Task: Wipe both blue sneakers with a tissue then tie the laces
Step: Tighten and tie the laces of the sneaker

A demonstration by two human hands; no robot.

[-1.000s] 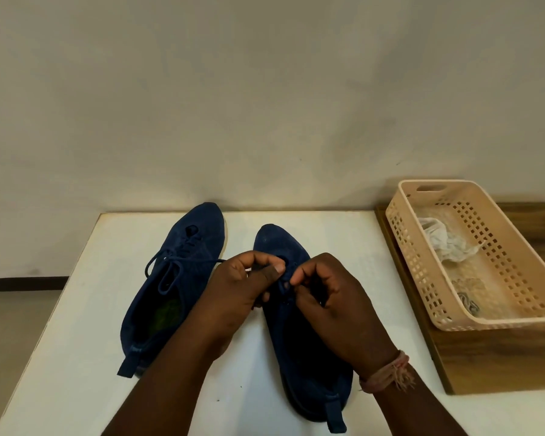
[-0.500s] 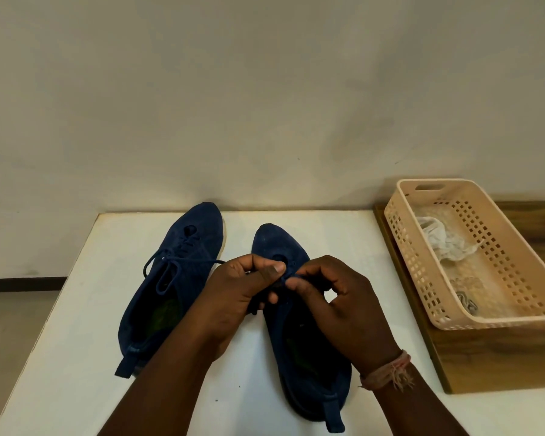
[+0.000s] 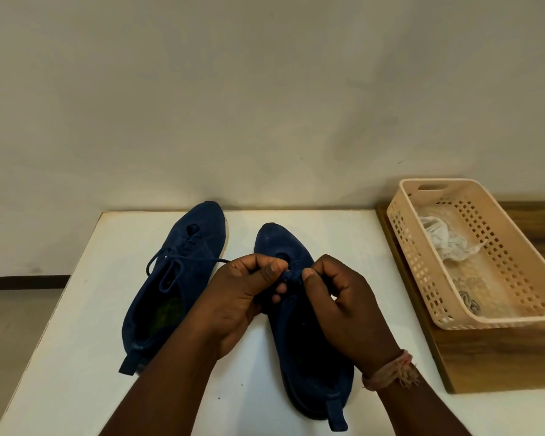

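Two dark blue sneakers lie side by side on the white table [image 3: 76, 357], toes pointing away from me. The left sneaker [image 3: 183, 272] has its laces tied in a loose bow, one end trailing right. Over the middle of the right sneaker [image 3: 309, 366] my left hand [image 3: 243, 297] and my right hand [image 3: 343, 303] meet, each pinching the right sneaker's lace [image 3: 291, 275] between thumb and fingers. The hands hide most of the lacing. A crumpled white tissue [image 3: 447, 243] lies in the basket.
A peach perforated plastic basket [image 3: 516, 262] stands on a wooden board [image 3: 485, 357] at the right, holding the tissue and a small dark item. A plain wall rises behind the table. Floor shows past the table's left edge.
My two hands have drawn a little apart, with a short piece of lace now showing between the thumbs. The sneakers and basket have stayed put.
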